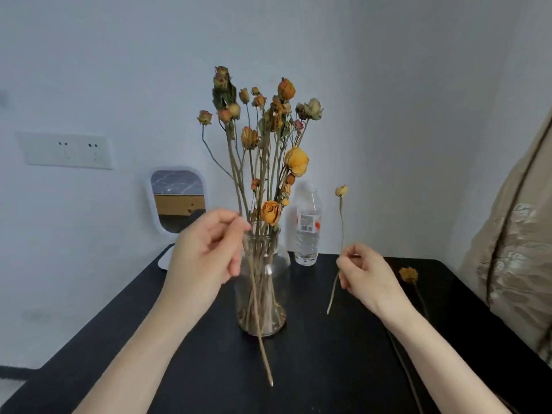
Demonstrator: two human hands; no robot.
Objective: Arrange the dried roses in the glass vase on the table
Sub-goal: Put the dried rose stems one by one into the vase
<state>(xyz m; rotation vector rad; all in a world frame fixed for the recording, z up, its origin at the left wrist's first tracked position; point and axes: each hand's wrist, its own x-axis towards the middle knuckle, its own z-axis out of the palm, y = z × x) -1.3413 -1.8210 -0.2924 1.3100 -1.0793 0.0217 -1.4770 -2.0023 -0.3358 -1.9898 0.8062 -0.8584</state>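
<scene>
- Your left hand [206, 249] pinches a long stem [264, 354] at the vase's [282, 261] 10 o'clock; the stem's end hangs in front of the glass.
- The vase, mid-table [328, 369], holds the roses [268, 138]; a bottle [307, 231] stands at its 1 o'clock.
- Your right hand [367, 276] pinches a small rose [341, 191] upright.
- A loose rose [408, 274] lies at that hand's 3 o'clock.

Soft, cool, even light is spread over the wall [388, 85]; shadows are barely cast. Small glints are caught on the vase [277, 264] and bottle [307, 243]. The dark tabletop [328, 369] is rendered almost detail-free. Toward the edges the socket plate [65, 150] and curtain [513, 249] are bent, and fine detail is smeared.
</scene>
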